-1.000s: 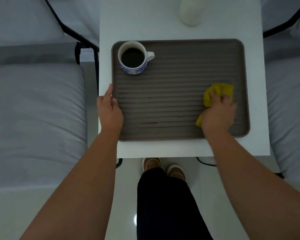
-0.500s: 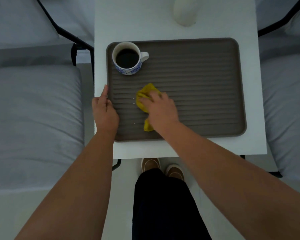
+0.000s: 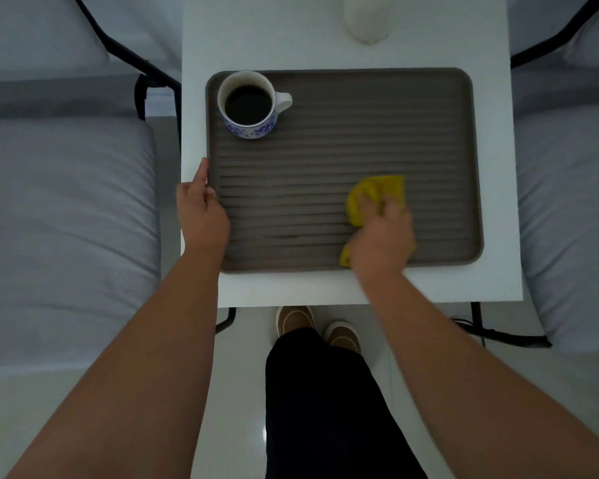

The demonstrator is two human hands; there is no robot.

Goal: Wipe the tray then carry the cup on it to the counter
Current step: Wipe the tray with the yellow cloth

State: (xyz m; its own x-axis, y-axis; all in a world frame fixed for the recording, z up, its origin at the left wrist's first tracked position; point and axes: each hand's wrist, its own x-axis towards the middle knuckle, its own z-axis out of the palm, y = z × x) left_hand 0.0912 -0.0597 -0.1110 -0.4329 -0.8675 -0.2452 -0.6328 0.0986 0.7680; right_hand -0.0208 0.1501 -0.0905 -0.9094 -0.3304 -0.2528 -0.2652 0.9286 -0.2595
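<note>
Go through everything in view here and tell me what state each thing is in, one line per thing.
cup: upright in the tray's far left corner, holding dark liquid, handle to the right.
tray: flat on the white table.
yellow cloth: bunched, pressed on the tray.
right hand: grips the cloth.
left hand: holds the tray's left rim.
</note>
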